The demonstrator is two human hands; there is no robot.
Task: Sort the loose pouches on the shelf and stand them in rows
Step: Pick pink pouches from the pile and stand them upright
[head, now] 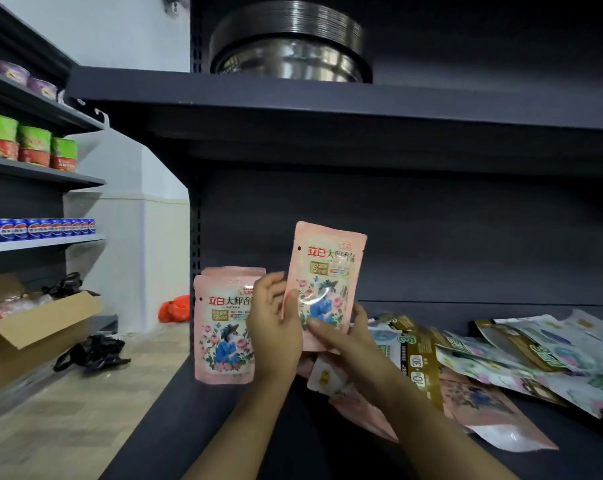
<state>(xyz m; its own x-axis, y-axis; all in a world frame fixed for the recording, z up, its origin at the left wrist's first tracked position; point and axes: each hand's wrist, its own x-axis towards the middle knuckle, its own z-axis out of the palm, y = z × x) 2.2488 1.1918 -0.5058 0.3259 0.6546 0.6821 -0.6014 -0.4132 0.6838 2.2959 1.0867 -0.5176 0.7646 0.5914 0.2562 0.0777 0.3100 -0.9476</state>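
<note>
Both hands, left hand point(276, 327) & right hand point(341, 341), gripped the pink pouch point(324, 285) upright, long axis approx 12–6 o'clock, w/ the standing pink row point(220, 327) just beside at 9 o'clock, nearer the left hand, on the shelf point(203, 420).

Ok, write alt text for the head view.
Both hands, left hand and right hand, hold a pink pouch upright above a dark shelf. More pink pouches stand at left; a loose pile of pouches lies at right.
</note>
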